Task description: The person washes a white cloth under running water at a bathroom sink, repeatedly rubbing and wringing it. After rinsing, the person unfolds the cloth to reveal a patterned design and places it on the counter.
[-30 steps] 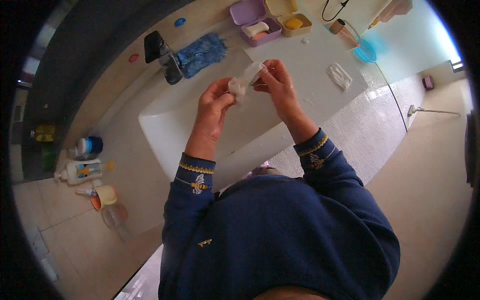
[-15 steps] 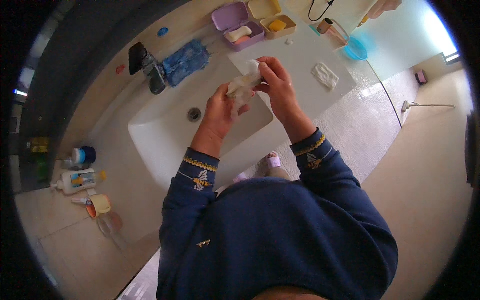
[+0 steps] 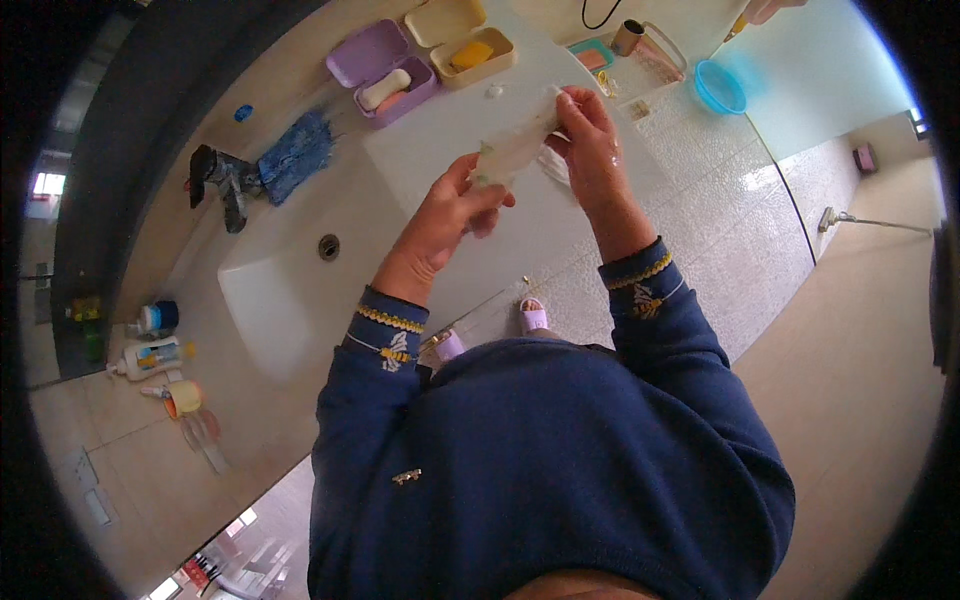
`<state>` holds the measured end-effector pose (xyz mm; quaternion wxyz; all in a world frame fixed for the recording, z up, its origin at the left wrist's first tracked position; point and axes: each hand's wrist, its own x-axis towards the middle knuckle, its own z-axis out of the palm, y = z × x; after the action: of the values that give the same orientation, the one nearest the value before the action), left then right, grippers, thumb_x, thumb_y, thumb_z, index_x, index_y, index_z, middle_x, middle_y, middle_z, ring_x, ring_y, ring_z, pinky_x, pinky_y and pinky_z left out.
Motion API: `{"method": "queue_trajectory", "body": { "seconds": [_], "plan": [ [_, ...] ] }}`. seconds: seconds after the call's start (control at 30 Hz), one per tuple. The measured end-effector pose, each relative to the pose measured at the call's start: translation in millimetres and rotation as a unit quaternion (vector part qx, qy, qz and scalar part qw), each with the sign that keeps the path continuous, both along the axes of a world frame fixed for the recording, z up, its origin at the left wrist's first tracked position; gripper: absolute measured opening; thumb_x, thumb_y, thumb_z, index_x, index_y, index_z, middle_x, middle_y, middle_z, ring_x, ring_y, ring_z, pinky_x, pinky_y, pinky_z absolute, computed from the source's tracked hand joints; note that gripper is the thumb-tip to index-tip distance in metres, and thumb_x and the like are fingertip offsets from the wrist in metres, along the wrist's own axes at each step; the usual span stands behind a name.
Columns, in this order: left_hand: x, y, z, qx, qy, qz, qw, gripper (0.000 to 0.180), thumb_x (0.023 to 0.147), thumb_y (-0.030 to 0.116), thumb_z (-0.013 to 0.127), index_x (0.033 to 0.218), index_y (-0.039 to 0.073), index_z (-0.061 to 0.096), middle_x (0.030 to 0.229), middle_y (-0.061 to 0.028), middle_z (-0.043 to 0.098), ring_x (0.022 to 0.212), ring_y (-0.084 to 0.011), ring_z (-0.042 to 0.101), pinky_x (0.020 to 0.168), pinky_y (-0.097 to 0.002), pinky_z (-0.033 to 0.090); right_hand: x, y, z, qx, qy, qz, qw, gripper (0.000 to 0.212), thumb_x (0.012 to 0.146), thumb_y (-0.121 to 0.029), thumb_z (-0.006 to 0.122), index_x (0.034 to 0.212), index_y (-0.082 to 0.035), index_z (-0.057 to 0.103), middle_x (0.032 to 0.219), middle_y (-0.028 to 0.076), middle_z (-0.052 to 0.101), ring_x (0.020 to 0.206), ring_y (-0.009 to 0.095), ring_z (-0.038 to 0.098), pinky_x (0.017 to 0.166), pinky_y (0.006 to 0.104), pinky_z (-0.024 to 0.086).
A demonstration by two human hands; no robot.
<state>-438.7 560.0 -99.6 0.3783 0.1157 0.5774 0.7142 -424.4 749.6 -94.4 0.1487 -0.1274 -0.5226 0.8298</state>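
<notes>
A thin, whitish, see-through sheet (image 3: 521, 148) is stretched between my two hands above the white counter at the right of the sink. My left hand (image 3: 450, 215) pinches its near left end, where small greenish patches show. Gripped in the fingers of my right hand (image 3: 594, 142) is its far right end. Whether the sheet is wet tissue, film or fine mesh cannot be made out. Partly hidden behind it, a folded white cloth (image 3: 553, 168) lies on the counter.
Left of my hands is the white sink (image 3: 255, 300), with a dark faucet (image 3: 230, 185) and a blue cloth (image 3: 297, 158) behind. Open purple (image 3: 424, 88) and cream (image 3: 504, 60) soap boxes stand at the back. Bottles (image 3: 150, 357) line the left; a blue basin (image 3: 720, 88) is far right.
The crumpled white thing has been spread into a flat sheet. Both hands have moved farther apart and now hold it over the counter instead of the sink's edge. The view has shifted right.
</notes>
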Motion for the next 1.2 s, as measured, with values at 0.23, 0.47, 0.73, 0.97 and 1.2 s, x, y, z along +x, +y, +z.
{"method": "queue_trajectory", "body": {
  "seconds": [0.23, 0.47, 0.73, 0.97, 1.2],
  "plan": [
    [-17.1, 25.1, -1.7, -0.029, -0.056, 0.039, 0.997, 0.032, 0.087, 0.023, 0.053, 0.114, 0.006, 0.049, 0.095, -0.0116, 0.062, 0.059, -0.0079, 0.051, 0.053, -0.0217, 0.041, -12.4, 86.1, -8.3, -0.049, 0.038, -0.086, 0.994, 0.023, 0.090, -0.028, 0.050, 0.105, -0.009, 0.051, 0.095, 0.002, 0.055, 0.087, 0.014, 0.053, 0.075, 0.0296, 0.045],
    [-25.9, 54.9, -25.5, -0.123, 0.108, -0.001, 0.986, 0.033, 0.083, 0.023, 0.059, 0.111, 0.006, 0.056, 0.096, -0.0077, 0.062, 0.078, -0.0122, 0.056, 0.073, -0.0249, 0.045, -16.0, 89.0, 20.5, 0.048, 0.053, -0.006, 0.997, 0.024, 0.090, -0.026, 0.052, 0.106, -0.008, 0.055, 0.093, 0.001, 0.056, 0.084, 0.011, 0.053, 0.072, 0.0263, 0.044],
    [-31.2, 69.0, -39.0, -0.200, 0.539, 0.096, 0.813, 0.039, 0.077, 0.020, 0.066, 0.111, 0.002, 0.056, 0.103, -0.0063, 0.060, 0.094, -0.0161, 0.055, 0.088, -0.0263, 0.040, -13.7, 70.7, 40.1, 0.140, 0.030, 0.071, 0.987, 0.024, 0.089, -0.022, 0.053, 0.106, -0.007, 0.058, 0.088, -0.001, 0.059, 0.079, 0.009, 0.053, 0.070, 0.0238, 0.044],
    [-39.0, 67.9, 53.6, 0.019, 0.171, 0.089, 0.981, 0.038, 0.081, 0.024, 0.064, 0.111, 0.003, 0.055, 0.101, -0.0063, 0.059, 0.092, -0.0134, 0.054, 0.084, -0.0255, 0.042, -18.6, 42.9, 51.1, 0.207, 0.079, 0.122, 0.968, 0.020, 0.090, -0.017, 0.051, 0.104, -0.006, 0.061, 0.082, 0.000, 0.059, 0.072, 0.008, 0.053, 0.062, 0.0209, 0.043],
    [-41.0, 65.0, 69.1, 0.136, 0.044, 0.154, 0.978, 0.028, 0.084, 0.021, 0.061, 0.105, 0.004, 0.056, 0.095, -0.0029, 0.059, 0.087, -0.0118, 0.056, 0.076, -0.0253, 0.046, -10.5, 17.7, 47.8, 0.108, 0.074, 0.145, 0.981, 0.045, 0.088, -0.033, 0.054, 0.121, -0.004, 0.046, 0.112, 0.008, 0.053, 0.094, 0.015, 0.054, 0.081, 0.0278, 0.044]
  ]
}}
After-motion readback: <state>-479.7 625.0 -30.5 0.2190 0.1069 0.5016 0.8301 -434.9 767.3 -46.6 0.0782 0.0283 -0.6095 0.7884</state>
